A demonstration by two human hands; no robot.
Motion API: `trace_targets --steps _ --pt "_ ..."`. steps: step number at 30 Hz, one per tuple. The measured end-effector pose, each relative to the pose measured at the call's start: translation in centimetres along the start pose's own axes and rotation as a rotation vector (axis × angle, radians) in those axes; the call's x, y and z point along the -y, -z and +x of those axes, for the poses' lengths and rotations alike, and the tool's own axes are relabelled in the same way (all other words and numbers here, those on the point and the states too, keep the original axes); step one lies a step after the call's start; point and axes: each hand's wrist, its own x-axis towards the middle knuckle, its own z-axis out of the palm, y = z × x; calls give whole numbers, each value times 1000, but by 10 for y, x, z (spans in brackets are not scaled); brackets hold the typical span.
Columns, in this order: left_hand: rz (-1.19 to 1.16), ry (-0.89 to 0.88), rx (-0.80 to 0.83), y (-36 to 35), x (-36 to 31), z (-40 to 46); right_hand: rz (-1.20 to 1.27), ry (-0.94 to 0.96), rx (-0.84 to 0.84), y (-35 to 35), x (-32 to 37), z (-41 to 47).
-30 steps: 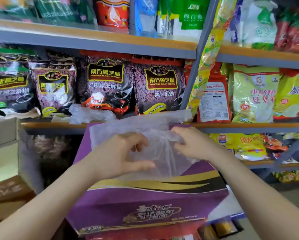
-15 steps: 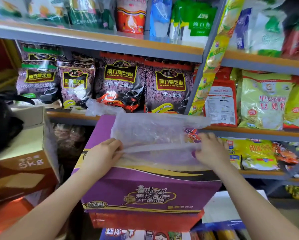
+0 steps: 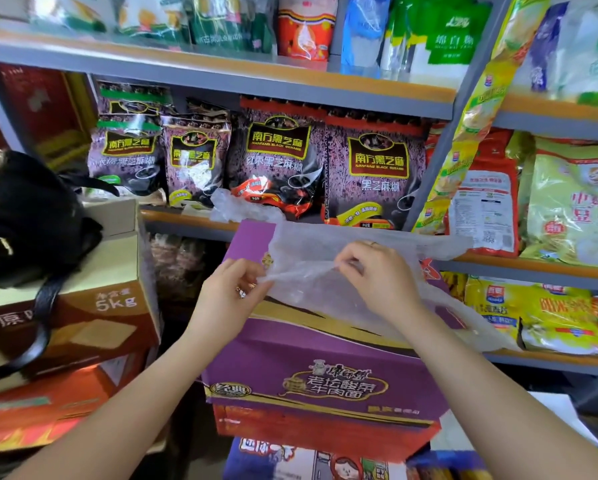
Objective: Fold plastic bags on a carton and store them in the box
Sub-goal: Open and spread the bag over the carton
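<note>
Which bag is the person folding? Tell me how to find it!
Find the big purple carton in front of the shelves. Lying across its top is a see-through plastic bag, pinched by the left hand and right hand. Unlike the colourful printed snack packs behind, it is clear, thin and crinkly.

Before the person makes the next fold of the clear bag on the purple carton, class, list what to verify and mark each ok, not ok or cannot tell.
1. Left hand pinches the plastic bag edge: ok.
2. Right hand pinches the same fold: ok.
3. Bag rests on the purple carton: ok.
4. Bag lies flat and smooth: not ok, it is wrinkled and its right end overhangs the carton.
5. Storage box is open and within reach: cannot tell.
6. Next bag is ready: ok, a crumpled bag lies on the shelf behind.
</note>
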Motion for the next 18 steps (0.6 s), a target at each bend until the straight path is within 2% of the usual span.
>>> trace_targets --steps 2,5,7,9,12,16,18 --pt "-104 112 112 0 -4 2 75 -19 28 1 1 3" --pt "-206 156 201 -2 -12 6 131 11 73 -3 5 2" --pt "-270 140 144 -5 -17 8 7 129 92 -10 2 -3" --pt "-267 92 22 -6 -17 7 -155 228 135 -18 -3 -10" --pt "-310 95 28 -9 -4 -3 -196 200 241 -28 -8 -18" --pt "-447 112 171 -4 9 -12 48 107 562 -25 5 -18" --pt "-597 161 221 4 8 -10 267 4 609 -17 19 -10"
